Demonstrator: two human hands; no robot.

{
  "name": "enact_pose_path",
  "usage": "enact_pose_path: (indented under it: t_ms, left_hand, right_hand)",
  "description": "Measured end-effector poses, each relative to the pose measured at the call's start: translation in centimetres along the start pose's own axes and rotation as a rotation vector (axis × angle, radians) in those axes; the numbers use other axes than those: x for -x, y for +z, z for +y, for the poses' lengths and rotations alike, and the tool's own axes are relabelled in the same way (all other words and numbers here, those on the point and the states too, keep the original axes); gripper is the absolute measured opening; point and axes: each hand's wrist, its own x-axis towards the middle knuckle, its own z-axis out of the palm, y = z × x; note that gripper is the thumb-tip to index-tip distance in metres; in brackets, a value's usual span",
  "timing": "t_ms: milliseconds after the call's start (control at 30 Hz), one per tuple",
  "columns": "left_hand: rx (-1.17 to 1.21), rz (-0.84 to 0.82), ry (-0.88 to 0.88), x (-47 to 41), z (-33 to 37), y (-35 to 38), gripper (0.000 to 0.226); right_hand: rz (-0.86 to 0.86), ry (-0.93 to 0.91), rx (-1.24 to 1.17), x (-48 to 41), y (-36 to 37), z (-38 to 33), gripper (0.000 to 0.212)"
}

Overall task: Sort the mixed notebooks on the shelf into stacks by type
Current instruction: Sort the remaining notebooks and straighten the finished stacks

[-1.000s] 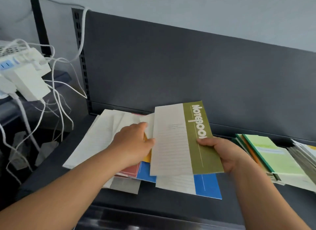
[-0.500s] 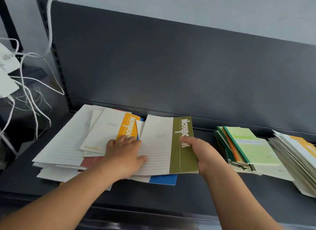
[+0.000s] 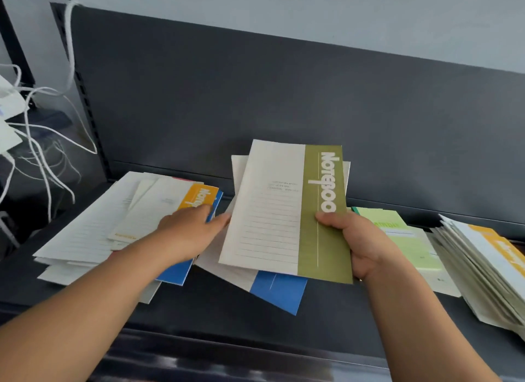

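My right hand [image 3: 360,242] grips an olive-and-white notebook [image 3: 284,211] lifted above the dark shelf [image 3: 227,310], with more notebooks behind it, one with a blue band [image 3: 279,289]. My left hand [image 3: 189,234] lies flat on the mixed pile at the left, fingers spread over an orange-banded notebook [image 3: 196,198] and a blue one [image 3: 176,273]. White lined notebooks [image 3: 85,225] fan out beneath. To the right lie a light-green notebook stack [image 3: 406,239] and a slanted stack of orange-banded notebooks [image 3: 488,262].
The dark back panel [image 3: 284,97] rises right behind the shelf. White cables [image 3: 42,154] and a slotted upright [image 3: 85,106] hang at the left. A glossy front edge [image 3: 227,361] runs below the shelf.
My right hand has lifted the olive notebook, with others behind it, up off the pile. The left hand has stayed on the left pile, pressing it down.
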Motion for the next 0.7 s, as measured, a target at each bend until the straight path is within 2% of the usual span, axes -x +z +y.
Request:
enact_pose_path:
  t_ms: [100, 167, 233, 400, 533, 700]
  left_hand:
    - [0.606, -0.122, -0.053, 0.8, 2.2, -0.9, 0.092]
    - [1.026, -0.322, -0.084, 1.5, 3.2, -1.7, 0.081]
    - [1.208, -0.458, -0.059, 2.2, 3.9, -1.9, 0.072]
    - [1.25, -0.514, -0.009, 3.2, 6.8, 0.1, 0.048]
    - [1.165, -0.347, -0.002, 3.7, 8.6, 1.5, 0.026]
    - [1.155, -0.315, 0.109, 3.8, 9.5, 1.3, 0.025]
  right_hand:
    - [-0.068, -0.052, -0.065, 1.2, -1.3, -0.9, 0.026]
    - [-0.089, -0.076, -0.094, 1.9, -2.4, -1.3, 0.027]
    - [-0.084, -0.108, -0.075, 2.6, -3.3, -1.6, 0.028]
    - [0.016, -0.21, -0.039, 3.5, -3.6, -0.9, 0.031]
    - [0.174, -0.315, 0.015, 4.1, -3.5, -0.8, 0.034]
    - [0.416, -0.373, 0.098, 5.9, -3.9, -0.6, 0.054]
